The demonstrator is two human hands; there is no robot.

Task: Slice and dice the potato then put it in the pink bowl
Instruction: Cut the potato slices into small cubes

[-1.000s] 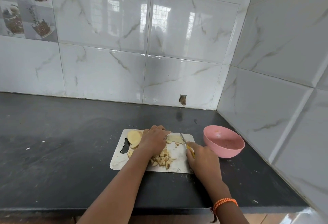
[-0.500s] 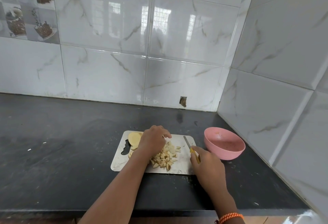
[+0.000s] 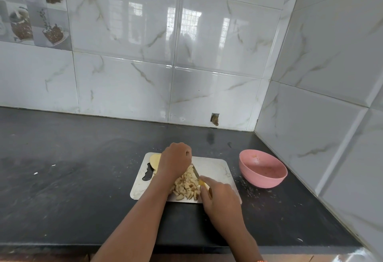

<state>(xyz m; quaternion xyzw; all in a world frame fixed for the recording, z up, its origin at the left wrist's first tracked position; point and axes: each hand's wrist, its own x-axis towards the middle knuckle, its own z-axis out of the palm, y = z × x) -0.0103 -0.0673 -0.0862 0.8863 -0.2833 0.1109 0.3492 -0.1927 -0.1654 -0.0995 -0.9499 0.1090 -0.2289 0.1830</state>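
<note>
On the cutting board (image 3: 215, 168) the diced potato (image 3: 186, 185) lies in a loose heap, its long axis running from about 11 o'clock down to 5 o'clock. The right hand (image 3: 219, 201) sits at the heap's 4 o'clock edge, its fingers wrapped around the yellow handle of the knife (image 3: 196, 173), whose blade points toward 11 o'clock along the heap's right flank. The left hand (image 3: 175, 161) rests at the heap's 11 o'clock end, fingers curled over the pieces; whether it pinches any cannot be told. A flat uncut slice (image 3: 155, 161) shows at the left hand's 9 o'clock. The pink bowl (image 3: 263, 169) stands on the dark surface (image 3: 83, 178) at 3 o'clock from the board, well apart from the heap and nearer the right hand, so the transfer would likely go rightward.
</note>
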